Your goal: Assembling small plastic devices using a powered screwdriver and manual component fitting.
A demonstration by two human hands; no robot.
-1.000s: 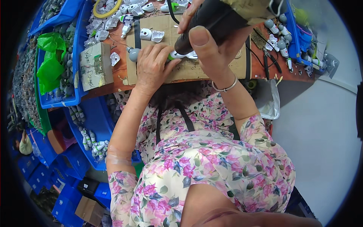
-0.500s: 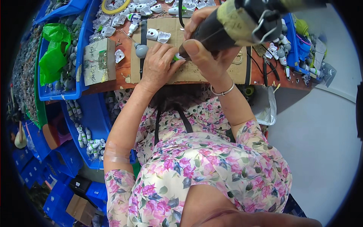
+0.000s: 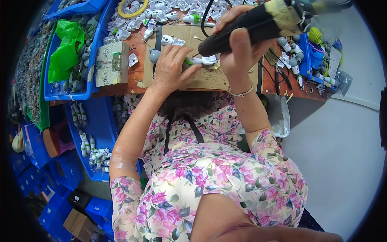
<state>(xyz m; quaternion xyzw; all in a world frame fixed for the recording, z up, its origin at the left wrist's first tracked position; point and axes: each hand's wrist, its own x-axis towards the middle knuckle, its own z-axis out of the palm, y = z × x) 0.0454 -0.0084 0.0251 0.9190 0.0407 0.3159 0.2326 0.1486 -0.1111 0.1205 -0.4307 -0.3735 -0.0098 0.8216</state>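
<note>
My left hand [image 3: 171, 67] is closed over a toy arm [image 3: 206, 60], pressing it down on a cardboard sheet [image 3: 219, 80]. The toy arm has a white fingered hand and a green band; its other end is hidden under my fingers. My right hand [image 3: 238, 58] grips a black electric screwdriver [image 3: 252, 33] with tape around its body. Its thin bit points down and left, close above the toy arm; whether it touches cannot be told. White shell pieces [image 3: 172, 40] and a grey ball-ended part [image 3: 154, 55] lie beyond my left hand.
Blue bins [image 3: 68, 97] with grey parts and a green bag stand at the left, beside a small box [image 3: 109, 66]. Loose white shells and a yellow tape roll [image 3: 133, 8] cover the back. Pliers [image 3: 278, 78] and another blue bin [image 3: 308, 66] are at the right.
The screwdriver and my right hand have moved slightly right and away from my left hand, so the toy arm's white hand now shows. My left hand stays on the toy arm.
</note>
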